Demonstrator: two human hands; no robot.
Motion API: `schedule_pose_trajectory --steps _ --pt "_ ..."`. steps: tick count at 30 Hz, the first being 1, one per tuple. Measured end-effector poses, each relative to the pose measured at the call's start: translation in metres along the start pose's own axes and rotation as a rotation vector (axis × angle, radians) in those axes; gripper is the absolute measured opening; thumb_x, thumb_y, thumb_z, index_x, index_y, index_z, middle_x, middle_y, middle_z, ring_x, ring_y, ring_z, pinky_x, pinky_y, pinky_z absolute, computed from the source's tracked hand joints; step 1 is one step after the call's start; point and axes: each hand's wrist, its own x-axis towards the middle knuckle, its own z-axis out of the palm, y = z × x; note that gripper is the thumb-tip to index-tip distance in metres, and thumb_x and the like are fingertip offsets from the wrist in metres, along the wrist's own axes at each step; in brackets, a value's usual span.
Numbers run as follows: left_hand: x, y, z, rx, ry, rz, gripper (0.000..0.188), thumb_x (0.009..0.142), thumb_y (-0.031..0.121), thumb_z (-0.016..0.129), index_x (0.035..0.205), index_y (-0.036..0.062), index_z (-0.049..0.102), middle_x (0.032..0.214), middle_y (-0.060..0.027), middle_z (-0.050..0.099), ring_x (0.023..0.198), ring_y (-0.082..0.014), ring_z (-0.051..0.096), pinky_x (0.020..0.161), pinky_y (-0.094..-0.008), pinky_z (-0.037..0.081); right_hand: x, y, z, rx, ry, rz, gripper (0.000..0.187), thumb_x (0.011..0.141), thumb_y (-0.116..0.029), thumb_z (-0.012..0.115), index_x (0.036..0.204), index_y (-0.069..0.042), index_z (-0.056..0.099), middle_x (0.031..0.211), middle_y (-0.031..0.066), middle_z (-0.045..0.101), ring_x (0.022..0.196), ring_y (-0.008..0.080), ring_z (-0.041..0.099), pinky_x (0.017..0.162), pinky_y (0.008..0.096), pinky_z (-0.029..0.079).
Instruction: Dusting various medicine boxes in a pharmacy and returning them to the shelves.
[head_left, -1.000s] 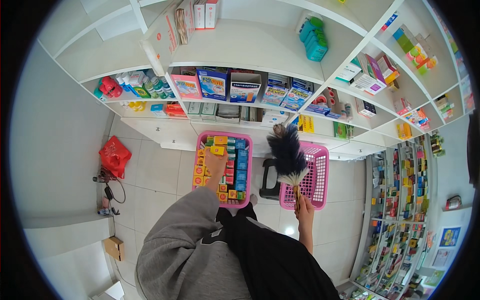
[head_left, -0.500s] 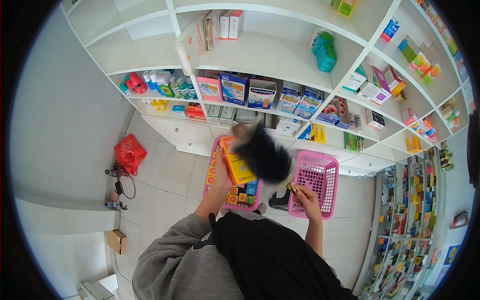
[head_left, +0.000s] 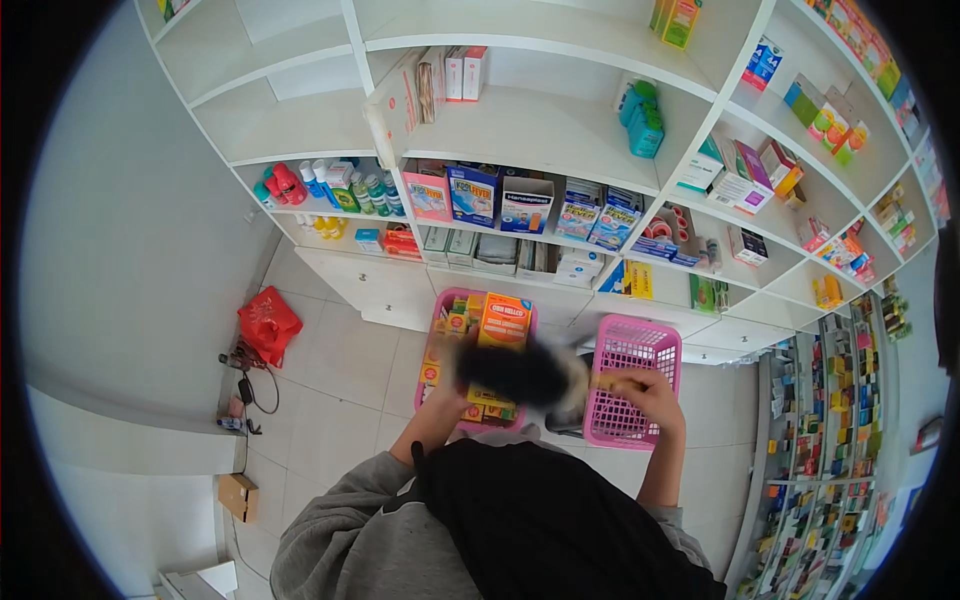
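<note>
One orange-and-yellow rectangular cardboard box (head_left: 505, 318) is at frame centre, long axis running up-frame, its lower left held by the left grip (head_left: 441, 411); the right grip (head_left: 648, 392), farther, clasps a dark feather duster (head_left: 517, 374) across it.

Two hands (head_left: 652, 397), one feather duster (head_left: 512, 375), one held orange-yellow box (head_left: 505, 318), two pink baskets (head_left: 624, 412).

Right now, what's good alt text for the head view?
A person's right hand holds a blurred, dark feather duster across an orange-and-yellow box in the left hand, over a filled pink basket before white shelves.
</note>
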Motion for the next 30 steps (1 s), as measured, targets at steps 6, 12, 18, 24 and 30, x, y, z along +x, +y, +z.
schedule_pose_trajectory --steps 6,12,18,24,30 --pt "-0.010 0.003 0.002 0.136 0.060 -0.013 0.068 0.093 0.058 0.031 0.135 0.0047 0.039 0.123 -0.0193 0.056 0.109 -0.0339 0.057 0.092 -0.0453 0.048 -0.006 -0.003 -0.001 -0.027 -0.126 0.000 0.028 0.084 -0.007 0.066 0.112 -0.003 0.065 0.092 0.0052 0.068 0.077 0.0070 0.058 0.071 0.0217 0.048" --pt "-0.025 0.010 0.009 0.079 -0.057 -0.043 0.063 0.094 0.055 0.036 0.132 0.0052 0.044 0.121 -0.0165 0.057 0.104 -0.0281 0.060 0.088 -0.0418 0.050 -0.008 0.001 0.007 -0.031 -0.109 -0.034 0.026 0.082 -0.005 0.068 0.108 -0.003 0.068 0.088 0.0040 0.069 0.075 0.0066 0.060 0.071 0.0213 0.049" --pt "-0.039 0.020 0.016 0.066 0.010 -0.044 0.054 0.096 0.049 0.038 0.125 0.0055 0.050 0.115 -0.0112 0.062 0.100 -0.0239 0.063 0.086 -0.0397 0.052 -0.010 0.003 0.023 -0.049 -0.049 0.137 0.025 0.081 -0.004 0.068 0.106 -0.004 0.069 0.085 0.0020 0.068 0.073 0.0037 0.057 0.063 0.0195 0.045" --pt "-0.040 0.032 -0.006 0.125 0.004 -0.075 0.053 0.097 0.047 0.032 0.128 0.0064 0.049 0.115 -0.0113 0.062 0.099 -0.0252 0.063 0.085 -0.0395 0.052 -0.017 0.000 0.047 -0.012 -0.068 0.102 0.021 0.085 -0.007 0.065 0.105 -0.002 0.068 0.083 0.0011 0.065 0.070 0.0041 0.054 0.061 0.0195 0.044" --pt "-0.059 0.026 -0.033 0.103 -0.066 -0.074 0.057 0.096 0.049 0.036 0.133 0.0072 0.044 0.125 -0.0133 0.056 0.110 -0.0253 0.058 0.092 -0.0393 0.048 -0.025 0.009 0.062 -0.024 -0.087 0.056 0.025 0.086 -0.008 0.063 0.110 -0.001 0.066 0.080 0.0008 0.064 0.067 0.0054 0.054 0.061 0.0205 0.044"
